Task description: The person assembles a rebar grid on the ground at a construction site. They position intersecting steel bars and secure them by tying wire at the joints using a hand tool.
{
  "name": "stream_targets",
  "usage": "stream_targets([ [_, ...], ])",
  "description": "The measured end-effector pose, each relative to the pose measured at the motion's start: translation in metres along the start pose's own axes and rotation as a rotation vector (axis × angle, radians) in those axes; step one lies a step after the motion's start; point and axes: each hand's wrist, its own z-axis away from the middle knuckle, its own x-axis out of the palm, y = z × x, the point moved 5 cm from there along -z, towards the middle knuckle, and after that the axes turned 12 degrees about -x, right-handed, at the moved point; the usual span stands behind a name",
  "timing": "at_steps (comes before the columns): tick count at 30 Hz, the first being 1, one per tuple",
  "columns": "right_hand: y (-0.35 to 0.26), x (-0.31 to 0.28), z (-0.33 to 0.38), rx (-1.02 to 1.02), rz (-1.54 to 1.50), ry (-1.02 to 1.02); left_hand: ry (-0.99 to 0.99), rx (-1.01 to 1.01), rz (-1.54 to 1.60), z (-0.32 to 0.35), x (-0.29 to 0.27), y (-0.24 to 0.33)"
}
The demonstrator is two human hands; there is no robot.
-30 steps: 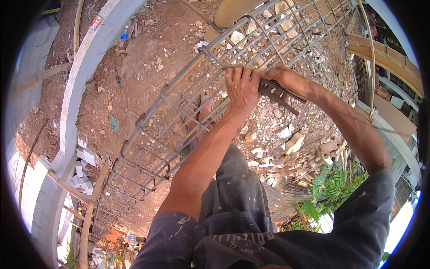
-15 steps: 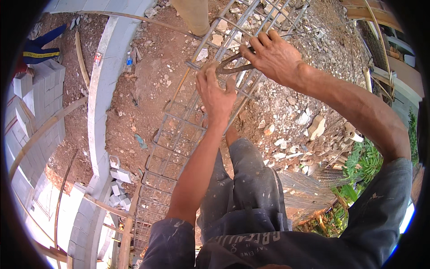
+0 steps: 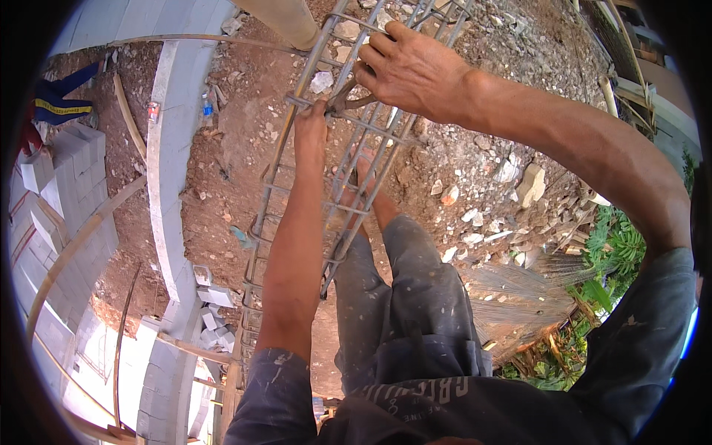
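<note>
A long rebar cage (image 3: 386,133) of steel bars and square stirrups runs from the top of the view down past my legs on the left. My right hand (image 3: 419,70) is closed around the handles of a pair of pincers (image 3: 353,103), their jaws at a stirrup near the cage's left bar. Right beside the jaws, my left hand (image 3: 310,133) is closed with its fingertips at that same stirrup corner. Whatever those fingers pinch is hidden.
A pale round post (image 3: 285,22) stands beyond the cage. On the left are a low grey block wall (image 3: 165,170), a plastic bottle (image 3: 207,104), stacked grey blocks (image 3: 78,159) and another person's leg (image 3: 63,104). Broken stones (image 3: 531,185) litter the ground at right.
Both hands and the pincers have shifted left and slightly up, to the cage's left bar. My left hand has turned and its fingers have closed in. The whole view has shifted a little.
</note>
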Motion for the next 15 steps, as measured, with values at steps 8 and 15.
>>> stream_targets([
  [8, 0.012, -0.004, -0.016, 0.096, -0.073, -0.073, -0.097, 0.007, 0.052, 0.009, 0.003, 0.01],
  [15, 0.003, 0.008, 0.0, 0.036, -0.092, -0.081, -0.129, 0.019, -0.015, 0.015, 0.002, 0.008],
])
